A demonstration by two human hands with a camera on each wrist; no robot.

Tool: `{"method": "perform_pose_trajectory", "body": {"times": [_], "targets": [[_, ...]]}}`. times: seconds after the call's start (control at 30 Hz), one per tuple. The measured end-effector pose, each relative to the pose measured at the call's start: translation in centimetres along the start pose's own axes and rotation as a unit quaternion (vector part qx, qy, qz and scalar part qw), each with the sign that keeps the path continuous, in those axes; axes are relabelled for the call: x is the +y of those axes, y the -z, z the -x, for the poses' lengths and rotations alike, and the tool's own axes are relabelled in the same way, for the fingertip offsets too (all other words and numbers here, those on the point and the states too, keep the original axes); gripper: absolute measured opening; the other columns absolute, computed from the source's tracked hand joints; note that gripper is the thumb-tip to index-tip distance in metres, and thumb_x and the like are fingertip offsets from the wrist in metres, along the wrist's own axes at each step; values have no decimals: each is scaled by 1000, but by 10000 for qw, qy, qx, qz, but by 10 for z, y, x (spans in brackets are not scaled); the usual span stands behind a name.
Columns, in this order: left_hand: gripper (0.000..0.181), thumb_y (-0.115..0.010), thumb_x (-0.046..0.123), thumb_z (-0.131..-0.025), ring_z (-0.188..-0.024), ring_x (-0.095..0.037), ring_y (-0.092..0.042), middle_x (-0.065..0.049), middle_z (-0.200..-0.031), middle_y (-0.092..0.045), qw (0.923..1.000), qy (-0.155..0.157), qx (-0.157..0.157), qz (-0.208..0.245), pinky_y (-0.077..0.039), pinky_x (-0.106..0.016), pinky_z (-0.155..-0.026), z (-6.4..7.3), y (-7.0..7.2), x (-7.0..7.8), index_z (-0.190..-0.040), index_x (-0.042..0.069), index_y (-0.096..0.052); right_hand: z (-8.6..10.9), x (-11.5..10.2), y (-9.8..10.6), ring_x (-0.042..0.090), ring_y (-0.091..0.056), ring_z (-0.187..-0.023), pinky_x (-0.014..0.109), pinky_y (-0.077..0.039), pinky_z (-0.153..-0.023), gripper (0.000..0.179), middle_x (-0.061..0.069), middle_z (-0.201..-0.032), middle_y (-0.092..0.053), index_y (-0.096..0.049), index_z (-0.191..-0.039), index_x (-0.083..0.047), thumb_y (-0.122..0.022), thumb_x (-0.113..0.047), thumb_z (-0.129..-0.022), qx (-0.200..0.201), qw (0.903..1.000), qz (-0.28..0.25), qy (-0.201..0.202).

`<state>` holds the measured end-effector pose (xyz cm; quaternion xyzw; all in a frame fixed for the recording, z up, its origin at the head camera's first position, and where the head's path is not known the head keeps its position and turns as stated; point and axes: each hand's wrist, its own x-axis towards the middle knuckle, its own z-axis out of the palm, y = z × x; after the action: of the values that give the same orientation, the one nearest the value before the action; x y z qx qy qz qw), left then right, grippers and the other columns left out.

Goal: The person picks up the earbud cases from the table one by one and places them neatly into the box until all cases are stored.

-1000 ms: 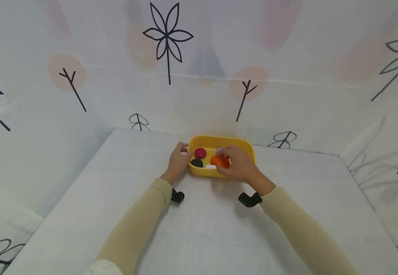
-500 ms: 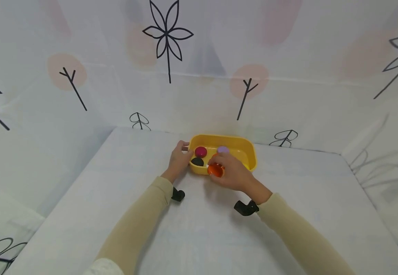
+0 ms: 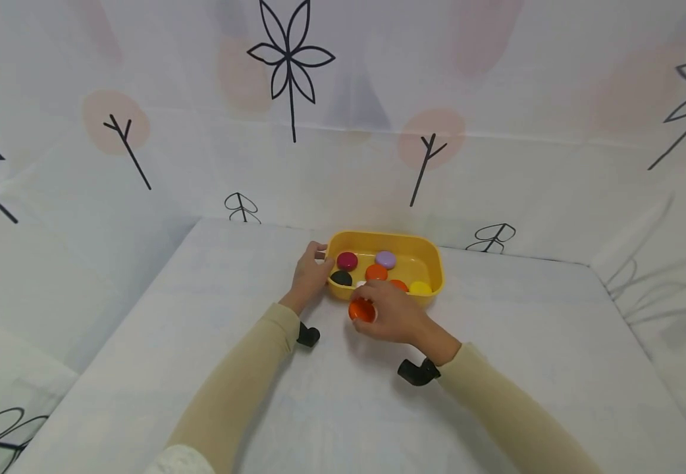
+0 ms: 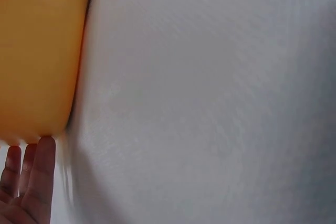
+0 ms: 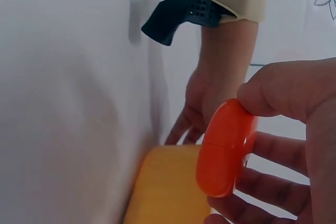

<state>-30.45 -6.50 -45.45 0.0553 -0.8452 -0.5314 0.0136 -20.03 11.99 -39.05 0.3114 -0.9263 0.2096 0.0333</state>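
Nearest to us, at the bottom of the head view, we saw two beige sleeves (image 3: 509,405), each with a dark bracket (image 3: 419,372) at the wrist, reaching over a white tabletop (image 3: 343,408). Beyond the right cuff, we found the right hand (image 3: 395,316) grasping a rounded orange piece (image 5: 226,148), with the thumb on one edge and the fingers at the other. Its right wrist view showed us a thin seam across that glossy piece. It was outside the yellow tray (image 3: 412,268), just in front of the near wall; we could not tell whether it touched the wall.

A little farther off, we saw the left hand (image 3: 307,276) at the tray's left end, its fingers straight and their tips against the outside. We could not tell whether its thumb hooked the rim.

Inside the tray, along the near wall, we noted a black round (image 3: 341,278), a white round (image 3: 361,284) partly hidden by the right hand, an orange round (image 3: 399,285) and a yellow round (image 3: 420,288). Behind them lay a second orange round (image 3: 376,272), then a dark red round (image 3: 347,261) and a lilac round (image 3: 386,259). Farthest away, we saw a pale backdrop (image 3: 349,184) printed with line-drawn plants.
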Motion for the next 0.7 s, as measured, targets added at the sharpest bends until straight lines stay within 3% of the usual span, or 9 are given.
{"method": "perform_pose_trajectory", "body": {"times": [0.27,0.7], "targets": [[34,-51,32,-78,-82,-19,-55,-1,-110,-50,10000,59,-33,-19,-51,-24,-60,0,-1,1,-111,27,-44,1,-2,-11,4,-47,-83,18,-45,-70,37,-13,-92,-54,-58,-101,-24,-69,-35,-68,-449,9989,-45,-162],[33,-52,31,-80,-83,-20,-53,-2,-112,-49,9999,152,-19,-57,-51,-24,-60,1,-1,2,-112,27,-43,0,-2,-30,6,-47,-83,21,-46,-73,33,-11,-89,-54,-59,-99,-22,-67,-35,-70,-837,9963,188,-77]]}}
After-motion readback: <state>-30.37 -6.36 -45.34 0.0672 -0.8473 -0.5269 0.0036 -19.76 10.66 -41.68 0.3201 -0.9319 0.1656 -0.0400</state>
